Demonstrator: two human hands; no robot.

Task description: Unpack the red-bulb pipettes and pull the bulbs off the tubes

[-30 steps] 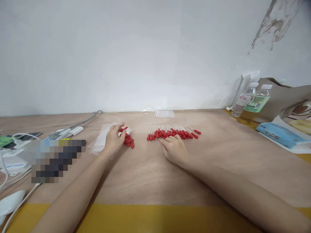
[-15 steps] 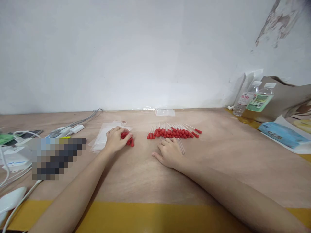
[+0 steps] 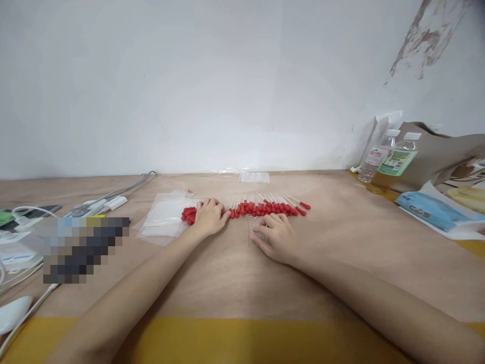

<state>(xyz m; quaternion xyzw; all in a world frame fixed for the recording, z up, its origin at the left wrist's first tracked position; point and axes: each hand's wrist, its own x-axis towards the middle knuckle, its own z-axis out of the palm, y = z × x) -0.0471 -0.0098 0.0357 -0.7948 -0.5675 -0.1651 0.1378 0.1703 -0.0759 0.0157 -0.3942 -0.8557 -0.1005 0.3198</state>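
- Left grip: the left hand [image 3: 208, 215] lies palm down, fingers bent, at the left end of the row of red-tipped sticks [image 3: 261, 208]; whether it holds anything, I cannot tell.
- Right grip: the right hand [image 3: 278, 235] is half-open, thumb apart, over clear thin tubes [image 3: 260, 235] nearside of the row.
- Left of the row: red pile [image 3: 188, 215], clear bags [image 3: 162, 217].
- Well right: bottle [image 3: 396, 163] containing yellowish liquid.

Left hand [image 3: 209, 218]: palm down at the right edge of a pile of red pieces [image 3: 187, 215], thumb beside the row of red-tipped sticks [image 3: 261, 208].
Right hand [image 3: 276, 237]: fingers curled over clear tubes [image 3: 261, 234], just in front of the row; hold unclear.
Clear bags [image 3: 161, 220]: flat on the table [image 3: 227, 283], left of the pile.
Bottles [image 3: 397, 163]: two, capped, side by side near the wall [image 3: 227, 91].
Blue pack [image 3: 426, 206]: in front of the bottles.
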